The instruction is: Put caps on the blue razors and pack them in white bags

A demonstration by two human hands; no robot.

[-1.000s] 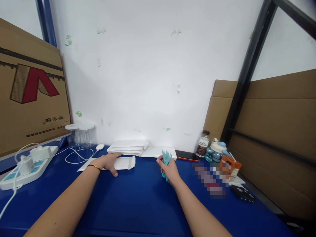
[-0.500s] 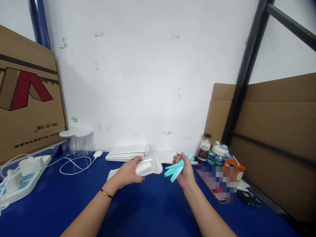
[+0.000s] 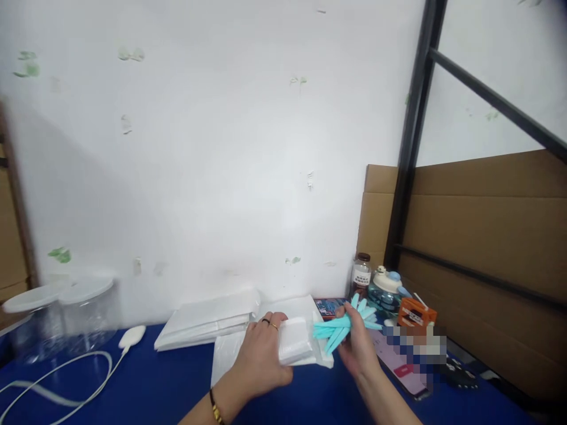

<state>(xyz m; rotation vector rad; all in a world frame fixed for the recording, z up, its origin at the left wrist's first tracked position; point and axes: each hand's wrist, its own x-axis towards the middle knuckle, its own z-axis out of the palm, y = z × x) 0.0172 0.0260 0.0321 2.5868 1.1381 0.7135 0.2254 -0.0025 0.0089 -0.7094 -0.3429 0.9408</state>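
My left hand (image 3: 264,354) is closed around a white packet in clear plastic (image 3: 295,340), thumb along its near side. The packet's crinkled open-looking end points right, toward my other hand. In my right hand (image 3: 358,345) is a loose bundle of slim turquoise plastic sticks (image 3: 339,330), gripped near the middle so that their ends fan out on both sides. The leftmost stick tips come right up to the packet's end; whether they touch it I cannot tell. Flat white plastic bags (image 3: 225,357) lie on the blue table beneath and behind my left hand.
A stack of folded white bags (image 3: 204,316) lies along the wall. Left are clear jars with white lids (image 3: 86,313) and a white cable (image 3: 106,383). On the right stand a brown-capped bottle (image 3: 361,277), a drinking bottle (image 3: 385,292), an orange box (image 3: 416,316) and a phone (image 3: 405,366).
The view has turned right and tilted up. My hands have drawn together, so the packet and the turquoise sticks are now closer to each other. Both holds are kept.
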